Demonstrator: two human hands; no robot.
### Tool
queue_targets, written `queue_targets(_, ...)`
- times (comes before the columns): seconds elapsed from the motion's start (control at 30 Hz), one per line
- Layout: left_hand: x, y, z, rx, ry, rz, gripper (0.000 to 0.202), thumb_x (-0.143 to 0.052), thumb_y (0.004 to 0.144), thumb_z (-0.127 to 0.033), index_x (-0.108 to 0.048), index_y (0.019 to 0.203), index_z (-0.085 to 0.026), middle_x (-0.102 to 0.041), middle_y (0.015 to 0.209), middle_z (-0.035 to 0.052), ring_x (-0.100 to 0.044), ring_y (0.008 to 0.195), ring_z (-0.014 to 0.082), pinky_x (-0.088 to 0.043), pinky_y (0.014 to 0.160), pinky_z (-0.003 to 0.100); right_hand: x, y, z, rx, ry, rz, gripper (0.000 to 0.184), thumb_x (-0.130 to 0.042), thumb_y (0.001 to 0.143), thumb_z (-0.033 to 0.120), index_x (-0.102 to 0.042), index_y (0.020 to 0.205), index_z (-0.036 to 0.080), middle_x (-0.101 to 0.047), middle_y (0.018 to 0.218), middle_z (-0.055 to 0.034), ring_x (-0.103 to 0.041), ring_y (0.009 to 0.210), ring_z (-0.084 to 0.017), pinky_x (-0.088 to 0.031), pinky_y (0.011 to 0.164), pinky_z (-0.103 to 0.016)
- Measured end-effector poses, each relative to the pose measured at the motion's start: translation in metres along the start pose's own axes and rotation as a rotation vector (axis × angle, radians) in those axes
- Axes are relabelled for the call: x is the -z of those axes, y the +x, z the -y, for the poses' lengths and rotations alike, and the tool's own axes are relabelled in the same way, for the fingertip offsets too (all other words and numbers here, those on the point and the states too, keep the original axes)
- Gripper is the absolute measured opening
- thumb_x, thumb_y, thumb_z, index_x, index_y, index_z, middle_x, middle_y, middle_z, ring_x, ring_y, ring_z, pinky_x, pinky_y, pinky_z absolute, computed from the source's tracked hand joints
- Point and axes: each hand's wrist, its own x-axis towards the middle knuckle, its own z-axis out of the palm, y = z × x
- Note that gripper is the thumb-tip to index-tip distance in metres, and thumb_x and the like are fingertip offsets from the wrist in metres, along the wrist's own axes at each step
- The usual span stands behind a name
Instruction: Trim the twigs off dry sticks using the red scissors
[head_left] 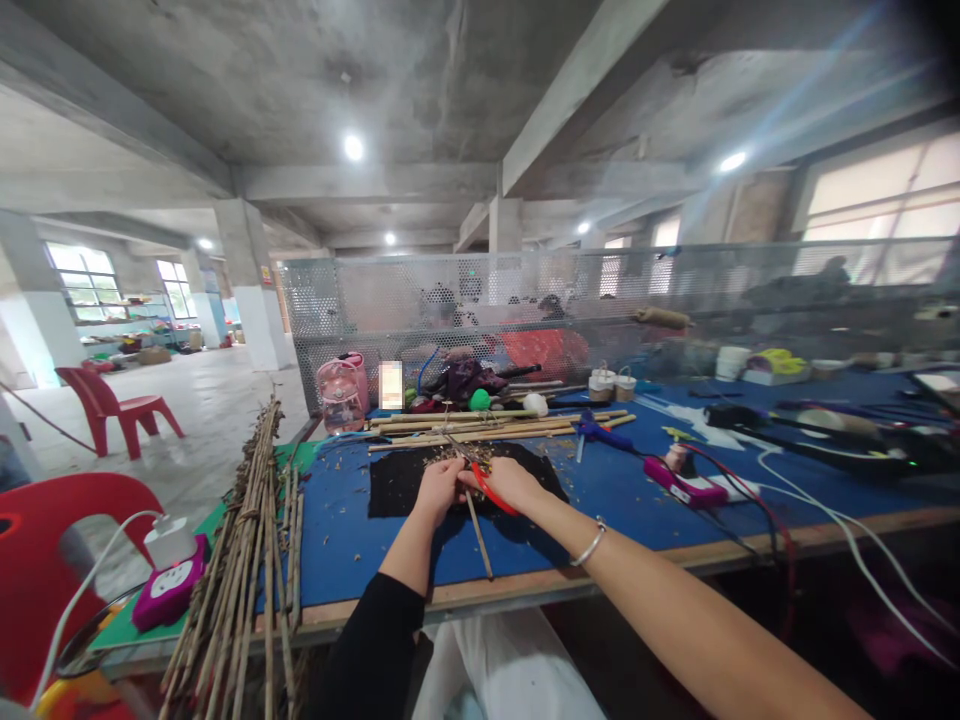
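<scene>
My left hand (437,487) is closed around a thin brown stick (478,535) that slants down toward the table's front edge. My right hand (508,483) grips red-handled scissors (489,490) right beside the left hand, their blades at the stick's upper end. Both hands hover over a black cloth (397,480) strewn with small dry cuttings, which lies on the blue table (622,500). A silver bracelet (592,546) circles my right wrist.
Cut bamboo sticks (495,425) lie behind the cloth. A bundle of long twigs (247,560) runs along the table's left edge beside a purple power strip (171,590). A glue gun (604,433), cables and a mesh screen (600,290) stand farther back. Red chairs (120,405) stand left.
</scene>
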Motion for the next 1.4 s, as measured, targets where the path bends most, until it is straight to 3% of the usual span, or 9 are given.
queue_targets(0.17, 0.002, -0.002, -0.002, -0.038, 0.01, -0.019, 0.041, -0.067, 0.06, -0.051, -0.064, 0.074, -0.013, -0.049, 0.046, -0.0033, -0.042, 0.038, 0.0056, -0.031, 0.037, 0.018, 0.005, -0.002, -0.004, 0.089, -0.063, -0.046, 0.065, -0.047, 0.065, 0.075, -0.065, 0.095, 0.021, -0.067, 0.094, -0.0123, -0.063, 0.087, -0.028, -0.046, 0.068, -0.031)
queue_targets(0.33, 0.002, -0.005, -0.004, -0.055, 0.021, -0.017, 0.044, -0.068, 0.058, -0.054, -0.065, 0.073, -0.013, -0.053, 0.052, -0.0019, -0.04, 0.039, 0.0043, -0.029, 0.036, 0.017, 0.012, -0.002, -0.008, 0.218, -0.025, 0.006, 0.058, -0.052, 0.064, 0.071, -0.064, 0.093, 0.023, -0.067, 0.092, -0.0075, -0.063, 0.084, -0.025, -0.043, 0.065, -0.027)
queue_targets(0.6, 0.001, -0.005, -0.005, -0.071, 0.035, -0.024, 0.047, -0.069, 0.057, -0.054, -0.067, 0.077, -0.012, -0.053, 0.053, -0.0016, -0.04, 0.039, 0.0045, -0.03, 0.036, 0.017, 0.022, 0.0, -0.006, 0.155, -0.108, 0.024, 0.065, -0.053, 0.058, 0.075, -0.063, 0.095, 0.022, -0.066, 0.097, -0.0109, -0.062, 0.087, -0.03, -0.045, 0.068, -0.033)
queue_targets(0.77, 0.0, -0.005, -0.005, -0.068, 0.019, -0.032, 0.051, -0.068, 0.057, -0.055, -0.067, 0.082, -0.012, -0.05, 0.05, -0.0026, -0.039, 0.039, 0.0044, -0.03, 0.036, 0.017, 0.017, 0.002, -0.006, 0.15, -0.084, 0.03, 0.062, -0.051, 0.062, 0.073, -0.064, 0.094, 0.022, -0.067, 0.094, -0.0094, -0.062, 0.085, -0.027, -0.044, 0.067, -0.03)
queue_targets(0.97, 0.001, -0.004, -0.003, -0.066, -0.022, -0.035, 0.052, -0.069, 0.057, -0.055, -0.067, 0.086, -0.012, -0.049, 0.049, -0.0036, -0.038, 0.038, 0.0043, -0.028, 0.036, 0.017, 0.014, 0.006, -0.007, 0.207, -0.035, 0.036, 0.055, -0.052, 0.065, 0.069, -0.066, 0.094, 0.025, -0.067, 0.091, -0.0068, -0.062, 0.081, -0.025, -0.043, 0.065, -0.028)
queue_targets(1.13, 0.0, -0.004, -0.005, -0.051, -0.042, -0.054, 0.054, -0.07, 0.056, -0.053, -0.066, 0.089, -0.011, -0.05, 0.047, -0.0031, -0.043, 0.04, 0.0065, -0.028, 0.037, 0.018, 0.018, 0.005, -0.009, 0.271, 0.031, 0.047, 0.047, -0.053, 0.067, 0.066, -0.067, 0.081, 0.023, -0.067, 0.079, -0.0056, -0.061, 0.072, -0.024, -0.04, 0.059, -0.027)
queue_targets(1.23, 0.001, -0.003, -0.008, -0.04, -0.089, -0.129, 0.053, -0.069, 0.056, -0.055, -0.064, 0.084, -0.011, -0.048, 0.048, -0.0044, -0.04, 0.038, 0.0051, -0.025, 0.036, 0.017, 0.015, 0.007, -0.017, 0.278, 0.1, -0.016, 0.043, -0.053, 0.068, 0.063, -0.065, 0.072, 0.022, -0.065, 0.071, -0.0045, -0.058, 0.065, -0.021, -0.037, 0.057, -0.026)
queue_targets(1.4, 0.007, 0.003, -0.006, -0.077, -0.07, -0.265, 0.048, -0.063, 0.061, -0.056, -0.059, 0.079, -0.013, -0.039, 0.046, -0.0076, -0.034, 0.034, 0.0037, -0.022, 0.035, 0.017, 0.0, 0.01, -0.044, 0.179, 0.317, -0.278, 0.043, -0.049, 0.072, 0.061, -0.055, 0.069, 0.019, -0.061, 0.068, -0.004, -0.053, 0.061, -0.017, -0.037, 0.058, -0.026)
